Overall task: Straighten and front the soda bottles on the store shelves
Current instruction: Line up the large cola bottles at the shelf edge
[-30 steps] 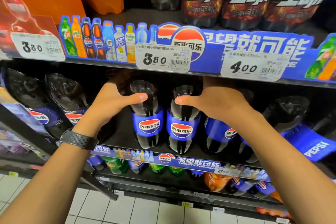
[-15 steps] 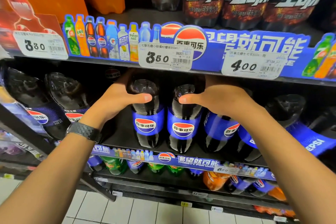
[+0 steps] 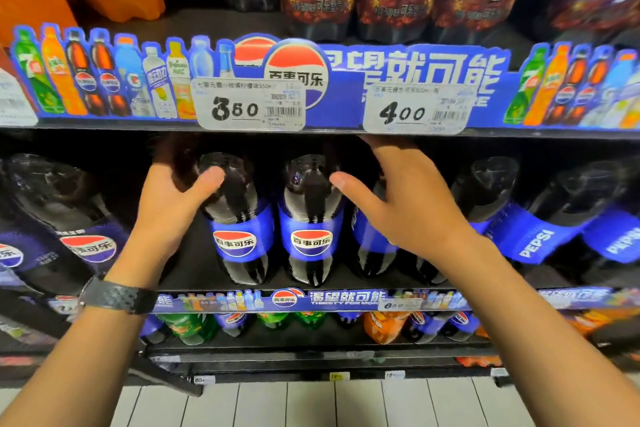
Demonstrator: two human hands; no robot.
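Observation:
Two upright Pepsi bottles with blue labels stand side by side at the front of the middle shelf (image 3: 346, 288). My left hand (image 3: 173, 208) wraps the shoulder of the left Pepsi bottle (image 3: 239, 218): its thumb lies across the front and its fingers go round the back, hidden in shadow. My right hand (image 3: 401, 204) is beside the right Pepsi bottle (image 3: 311, 218) with the thumb tip at that bottle's shoulder. Its fingers stretch straight back under the upper shelf. A third bottle (image 3: 367, 246) is partly hidden behind that hand.
Large Pepsi bottles (image 3: 540, 215) lean on the same shelf at far right, and another (image 3: 69, 218) at left. The upper shelf edge carries price tags (image 3: 249, 104) just above my hands. Dark cola bottles stand above; green and orange bottles (image 3: 381, 326) below. White floor tiles (image 3: 311, 402) are underneath.
My right hand has loosened from the right bottle, its fingers now straight and spread. My left hand has slid slightly left on its bottle. The view has moved closer.

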